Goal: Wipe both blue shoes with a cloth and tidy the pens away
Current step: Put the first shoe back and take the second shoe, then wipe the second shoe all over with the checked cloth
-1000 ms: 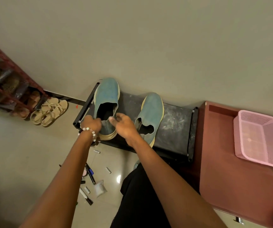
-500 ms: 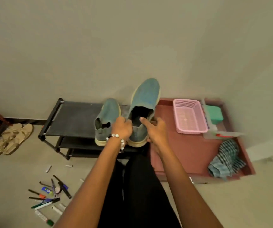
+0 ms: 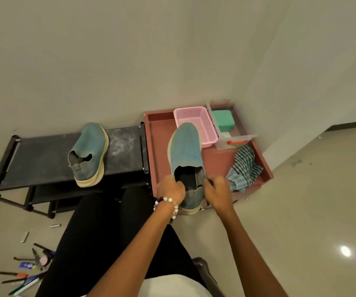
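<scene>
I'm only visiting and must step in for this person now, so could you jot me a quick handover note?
Left hand and right hand both grip the heel opening of one blue shoe, held over the red tray.
Other blue shoe sits on the black rack.
Striped cloth lies in the tray, untouched.
Pens lie scattered on the floor.
Left: wipe both shoes, tidy pens.

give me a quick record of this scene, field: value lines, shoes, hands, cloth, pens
held shoe: blue shoe over the red tray, toe pointing to the wall
left hand: left hand grips the shoe's heel opening
right hand: right hand grips the other side of the opening
other shoe: second blue shoe on the black rack
cloth: striped cloth in the tray, untouched
pens: pens scattered on the floor
basket: pink basket in the tray
</scene>
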A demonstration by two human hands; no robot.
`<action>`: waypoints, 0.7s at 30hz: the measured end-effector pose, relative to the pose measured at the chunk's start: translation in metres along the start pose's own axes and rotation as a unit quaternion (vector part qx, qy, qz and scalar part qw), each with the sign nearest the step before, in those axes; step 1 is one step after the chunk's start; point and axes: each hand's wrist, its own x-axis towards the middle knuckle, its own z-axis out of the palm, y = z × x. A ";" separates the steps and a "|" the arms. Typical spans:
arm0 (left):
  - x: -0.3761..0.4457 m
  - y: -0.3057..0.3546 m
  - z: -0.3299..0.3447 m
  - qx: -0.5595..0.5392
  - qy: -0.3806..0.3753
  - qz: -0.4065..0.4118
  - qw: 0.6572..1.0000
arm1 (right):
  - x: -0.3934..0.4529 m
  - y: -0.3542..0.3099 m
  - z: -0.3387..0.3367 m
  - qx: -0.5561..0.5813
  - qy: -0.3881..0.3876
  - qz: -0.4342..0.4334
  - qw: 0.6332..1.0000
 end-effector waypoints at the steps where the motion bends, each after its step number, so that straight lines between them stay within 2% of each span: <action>1: 0.000 -0.001 0.002 0.025 -0.007 0.014 1.000 | -0.010 0.006 0.003 0.010 0.027 0.019 0.999; 5: 0.012 0.002 0.005 0.102 -0.014 0.094 0.990 | -0.036 0.024 0.026 0.038 0.104 0.096 0.989; 9: 0.024 0.004 0.010 0.066 -0.004 0.159 0.985 | -0.026 0.021 0.047 0.054 0.129 0.163 0.977; 12: 0.031 -0.011 0.012 0.025 0.007 0.176 0.984 | -0.002 0.015 0.060 0.039 0.118 0.202 0.971; 17: 0.036 -0.045 0.014 0.017 0.020 0.153 0.988 | 0.027 0.029 0.073 0.073 0.024 0.203 0.976; 19: 0.039 -0.046 0.014 0.007 0.037 0.168 0.985 | 0.032 0.043 0.062 0.067 0.033 0.206 0.976; 21: 0.039 -0.045 0.015 0.026 0.035 0.190 0.981 | 0.036 0.059 0.044 0.024 0.084 0.222 0.971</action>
